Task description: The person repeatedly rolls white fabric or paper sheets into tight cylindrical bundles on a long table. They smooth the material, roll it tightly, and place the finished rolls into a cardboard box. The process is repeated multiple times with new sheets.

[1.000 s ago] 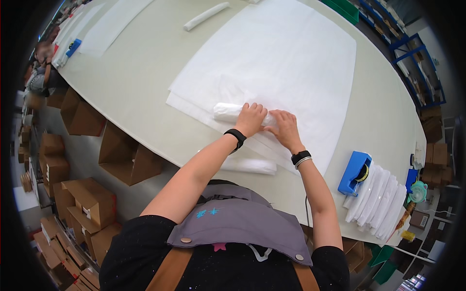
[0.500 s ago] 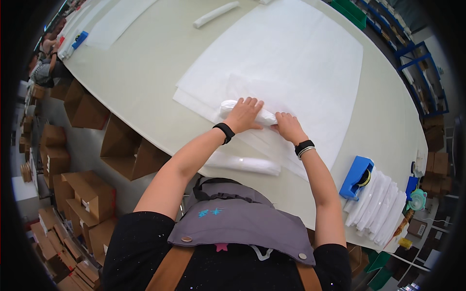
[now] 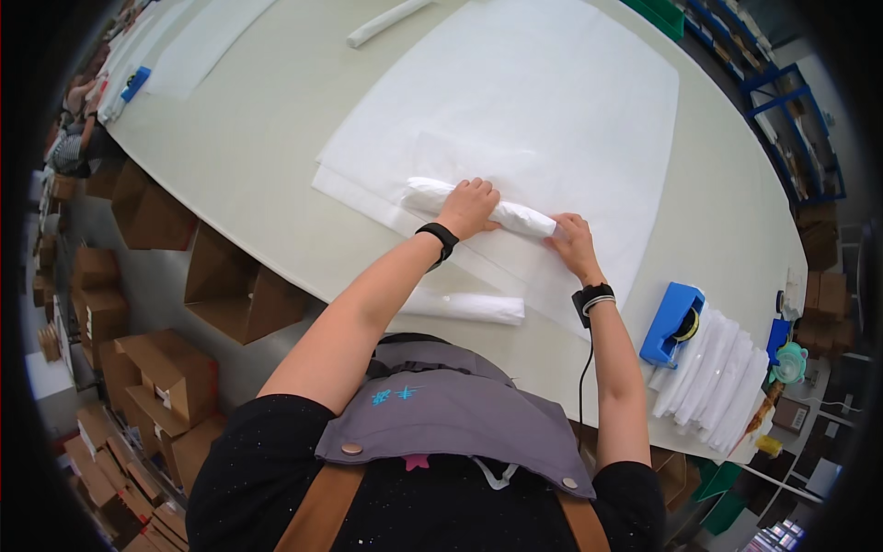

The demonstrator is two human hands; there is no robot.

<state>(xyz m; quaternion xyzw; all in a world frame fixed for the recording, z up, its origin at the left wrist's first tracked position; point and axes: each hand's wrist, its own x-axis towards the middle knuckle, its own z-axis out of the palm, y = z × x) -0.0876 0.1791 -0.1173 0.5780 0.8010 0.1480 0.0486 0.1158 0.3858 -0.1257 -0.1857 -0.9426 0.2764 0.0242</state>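
A white rolled bundle (image 3: 526, 217) in thin film lies slantwise on a stack of white sheets (image 3: 552, 101). My left hand (image 3: 471, 208) is closed over its middle, fingers on top and thumb on the near side. The bundle's right end is gripped by my right hand (image 3: 574, 247), whose fingertips are partly hidden. Loose translucent film (image 3: 460, 156) spreads out just beyond the bundle. Nearer to me, a second white roll (image 3: 469, 307) rests by the table's front edge.
To the right stand a blue tape dispenser (image 3: 671, 324) and a row of white rolls (image 3: 713, 377). Another white roll (image 3: 391, 22) lies at the far side of the table (image 3: 248, 175). Open cardboard boxes (image 3: 241, 285) sit below the left edge. Another person (image 3: 69, 147) is far left.
My right hand has shifted right and slightly down to the bundle's end, uncovering more of it. My left hand stays around the middle. The view has moved slightly.
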